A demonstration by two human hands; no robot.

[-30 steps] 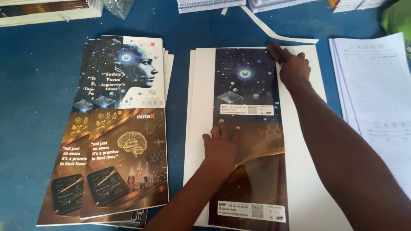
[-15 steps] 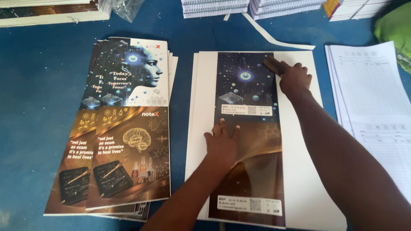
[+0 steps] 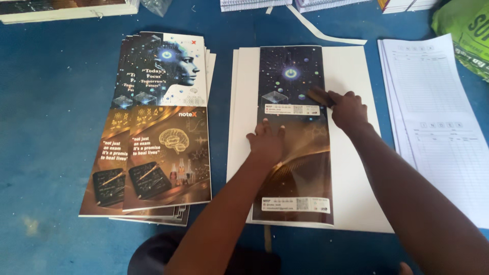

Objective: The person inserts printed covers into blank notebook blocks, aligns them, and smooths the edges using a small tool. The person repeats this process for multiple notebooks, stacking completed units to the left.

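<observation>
The dark printed cover sheet (image 3: 294,137) lies lengthwise down the middle of a stack of white boards (image 3: 356,168), on the blue counter (image 3: 46,127), slightly right of centre in the scene. Its far half shows a starry blue design, its near half a brown and gold one, with a pale label strip across the middle and another at the near end.

Since a second ago the right hand (image 3: 346,108) has slid from the far right corner of the sheet down along its right edge; it now sits about level with the middle label strip. It seems to be pressing or smoothing that edge flat against the board beneath, and the far half now looks flat. The left hand (image 3: 266,140) has stayed where it was, holding the sheet in place.

The left hand is open and flat, fingers spread, palm down on the sheet just below the middle strip; it grips nothing. The right hand is loosely curled, fingertips pressed on the sheet's right edge; whether it pinches a small tool there, I cannot tell.

To the left lies a fanned pile of printed covers (image 3: 158,132). To the right lies a stack of white ruled forms (image 3: 438,117). A thin white paper strip (image 3: 326,31) lies at the far side.
</observation>
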